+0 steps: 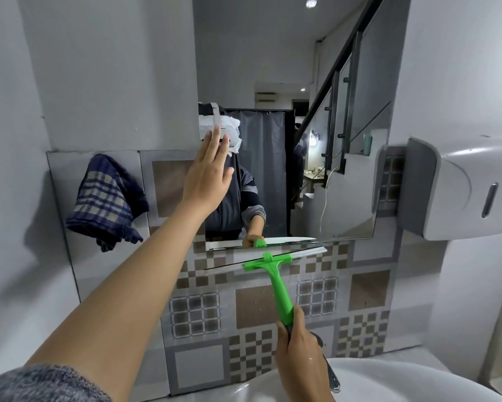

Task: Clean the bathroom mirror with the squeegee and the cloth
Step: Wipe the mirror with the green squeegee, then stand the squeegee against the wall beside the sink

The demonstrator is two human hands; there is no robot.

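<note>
The mirror [287, 68] hangs on the wall ahead, above patterned tiles. My left hand [207, 172] is raised flat with spread fingers at the mirror's left edge, holding nothing. My right hand [297, 348] grips the lower end of the green squeegee [275, 281]. Its blade lies across the tiles just below the mirror's bottom edge, tilted up to the right. A blue checked cloth [107, 203] hangs on the wall to the left of the mirror, apart from both hands.
A white wall dispenser [470, 187] juts out at the right, beside the mirror. A white sink [374, 381] lies below my right hand, with a tap [331, 372] behind the wrist. Patterned tiles [255, 311] cover the wall under the mirror.
</note>
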